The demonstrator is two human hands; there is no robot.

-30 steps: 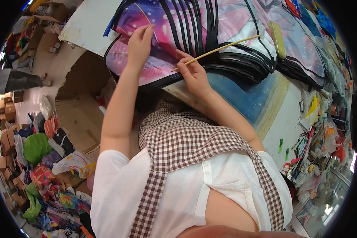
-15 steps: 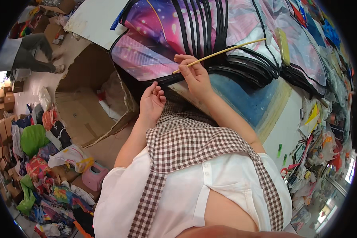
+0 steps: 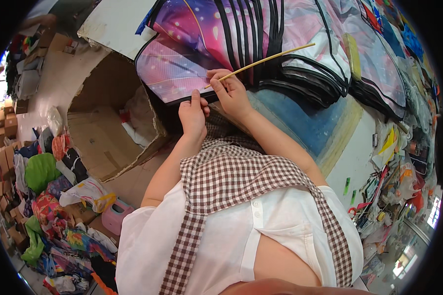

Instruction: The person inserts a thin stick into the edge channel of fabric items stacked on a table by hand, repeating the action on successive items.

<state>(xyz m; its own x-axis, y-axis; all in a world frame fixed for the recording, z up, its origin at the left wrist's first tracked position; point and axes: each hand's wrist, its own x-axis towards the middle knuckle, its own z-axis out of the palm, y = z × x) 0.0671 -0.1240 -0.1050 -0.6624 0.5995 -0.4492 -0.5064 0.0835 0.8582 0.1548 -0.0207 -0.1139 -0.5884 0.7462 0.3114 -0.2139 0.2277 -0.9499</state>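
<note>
A thin yellowish wooden stick (image 3: 268, 59) slants up to the right across pink and purple printed fabric (image 3: 174, 66). My right hand (image 3: 233, 96) is closed round the stick near its lower end, whose tip points at the fabric's black-bound edge (image 3: 212, 96). Just left of that tip, my left hand (image 3: 193, 117) is closed at the same edge, thumb up and fingers curled. The fabric under its fingers is mostly hidden, but the hand appears to pinch the black binding.
Beyond my right hand lies a stack of black-edged printed pieces (image 3: 310, 81) on a blue-topped table (image 3: 300, 118). A yellow block (image 3: 351, 56) rests on the fabric. An open cardboard box (image 3: 103, 142) stands at left, near heaped cloth (image 3: 49, 206). Plastic-wrapped clutter (image 3: 394, 182) lies at right.
My right hand and the stick have shifted slightly left. My left hand has risen a little and turned, its thumb now pointing up. The person at the far left has mostly left view.
</note>
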